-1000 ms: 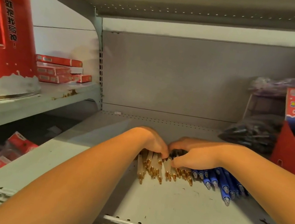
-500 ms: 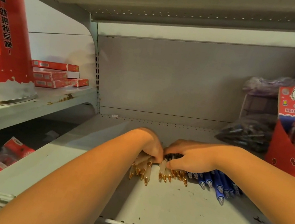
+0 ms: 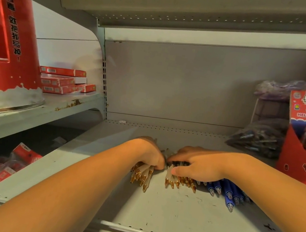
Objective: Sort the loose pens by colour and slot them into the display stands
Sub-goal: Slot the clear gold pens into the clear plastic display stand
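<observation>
Splitting white pens (image 3: 143,174) from blue pens (image 3: 224,190) on the shelf (image 3: 182,212): left hand (image 3: 149,153) fingers curled round a white bunch, right hand (image 3: 198,166) fingers spread pinning the rest; lift slowly, tips aligned.

Single head-worn view, looking forward and down into a shelf (image 3: 171,216) from just above its front edge. Faces the back panel (image 3: 174,83) squarely, close enough to centre the pens (image 3: 187,182) mid-shelf, upper shelf (image 3: 167,2) overhead.
</observation>
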`<state>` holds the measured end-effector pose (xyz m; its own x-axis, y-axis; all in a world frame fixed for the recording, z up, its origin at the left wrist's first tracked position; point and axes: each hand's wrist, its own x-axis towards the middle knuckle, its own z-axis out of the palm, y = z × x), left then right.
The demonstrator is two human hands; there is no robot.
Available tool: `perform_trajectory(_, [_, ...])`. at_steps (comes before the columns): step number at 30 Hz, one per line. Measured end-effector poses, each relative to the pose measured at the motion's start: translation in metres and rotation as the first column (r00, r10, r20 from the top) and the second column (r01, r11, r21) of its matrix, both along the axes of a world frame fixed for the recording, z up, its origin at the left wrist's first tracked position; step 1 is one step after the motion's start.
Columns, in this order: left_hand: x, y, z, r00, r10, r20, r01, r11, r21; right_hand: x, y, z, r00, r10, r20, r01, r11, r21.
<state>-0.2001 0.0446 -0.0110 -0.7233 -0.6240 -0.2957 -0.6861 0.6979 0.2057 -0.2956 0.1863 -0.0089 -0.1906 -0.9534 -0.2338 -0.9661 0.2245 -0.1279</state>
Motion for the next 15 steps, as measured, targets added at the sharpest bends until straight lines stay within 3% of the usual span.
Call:
perform_trajectory(5, [0.008,-0.004,0.001,0.992,0.062,-0.108,-0.054,0.995,0.078,0.000,0.002,-0.002,1.000,-0.013,0.006,0.013,0.999,-0.036])
perform_trajectory(10, [0.024,-0.016,0.007,0.971,0.102,-0.218,-0.052,0.973,0.226,0.002,0.000,0.001,0.995,-0.040,0.092,0.059,0.976,-0.211])
perform_trajectory(13, [0.029,-0.016,0.015,0.920,0.132,-0.368,-0.019,0.955,0.294,0.007,-0.008,0.010,0.921,-0.119,0.371,0.257,0.901,-0.349])
perform_trajectory(15, [0.030,-0.012,0.022,0.862,0.147,-0.486,0.029,0.941,0.338,0.015,-0.013,0.015,0.697,-0.098,0.710,0.459,0.822,-0.337])
